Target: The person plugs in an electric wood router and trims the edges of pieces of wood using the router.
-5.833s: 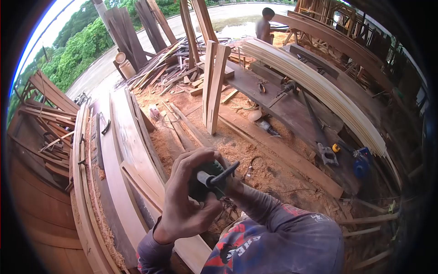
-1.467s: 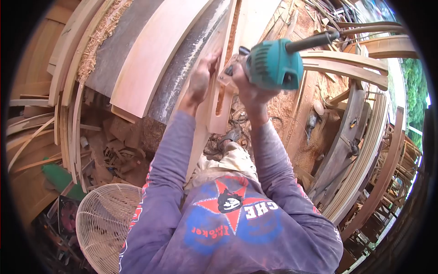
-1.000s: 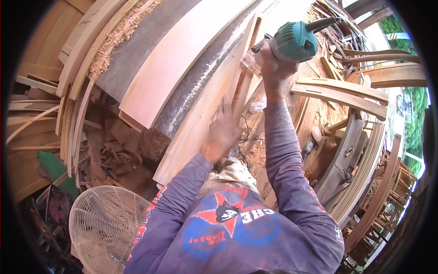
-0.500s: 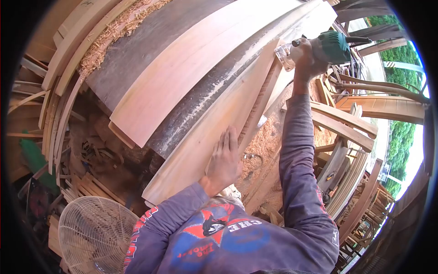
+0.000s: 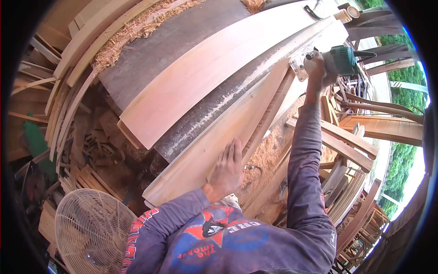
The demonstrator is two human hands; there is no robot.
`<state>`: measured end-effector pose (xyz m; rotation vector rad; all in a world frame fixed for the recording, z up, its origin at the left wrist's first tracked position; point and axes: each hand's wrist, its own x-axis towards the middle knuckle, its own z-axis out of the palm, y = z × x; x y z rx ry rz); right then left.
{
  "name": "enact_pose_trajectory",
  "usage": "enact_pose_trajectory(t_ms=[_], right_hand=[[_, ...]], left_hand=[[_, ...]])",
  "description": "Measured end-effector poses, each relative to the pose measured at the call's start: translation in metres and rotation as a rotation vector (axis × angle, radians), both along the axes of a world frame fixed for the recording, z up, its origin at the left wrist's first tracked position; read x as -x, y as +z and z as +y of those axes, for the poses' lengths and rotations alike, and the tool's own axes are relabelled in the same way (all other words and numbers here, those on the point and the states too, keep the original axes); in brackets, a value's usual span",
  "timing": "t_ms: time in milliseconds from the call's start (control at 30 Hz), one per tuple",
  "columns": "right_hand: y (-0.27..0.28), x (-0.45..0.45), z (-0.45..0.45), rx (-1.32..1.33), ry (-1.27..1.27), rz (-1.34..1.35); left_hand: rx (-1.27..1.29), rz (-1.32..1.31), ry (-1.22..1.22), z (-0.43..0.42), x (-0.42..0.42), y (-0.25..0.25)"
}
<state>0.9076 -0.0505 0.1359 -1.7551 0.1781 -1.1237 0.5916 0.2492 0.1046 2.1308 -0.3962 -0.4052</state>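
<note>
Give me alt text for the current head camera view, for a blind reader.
A person's right hand grips a green power tool at the far end of a narrow board, while the left hand rests at its near end. A wider board lies alongside; a fan stands lower left.

Counting 1 left hand [image 5: 228, 170], 1 right hand [image 5: 315, 75]: 2 total. 1 green power tool [image 5: 344, 60] is showing, plus 1 fan [image 5: 93, 228], 1 grooved wood piece [image 5: 259, 119], 1 dark hooked tool [image 5: 312, 12].
</note>
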Motion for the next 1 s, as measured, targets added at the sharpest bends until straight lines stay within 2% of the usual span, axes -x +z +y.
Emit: enact_pose_trajectory(t_ms=[133,700,1000], right_hand=[[-0.004,-0.003,-0.01,-0.033,0.051,0.06],[0.01,-0.008,0.018,-0.04,0.115,-0.011],[0.005,-0.021,0.017,0.007,0.179,0.126]], left_hand=[[-0.006,0.001,-0.004,-0.002,0.002,-0.002],[-0.018,-0.016,-0.01,-0.005,0.004,-0.009],[-0.04,-0.004,-0.027,-0.003,0.003,-0.008]])
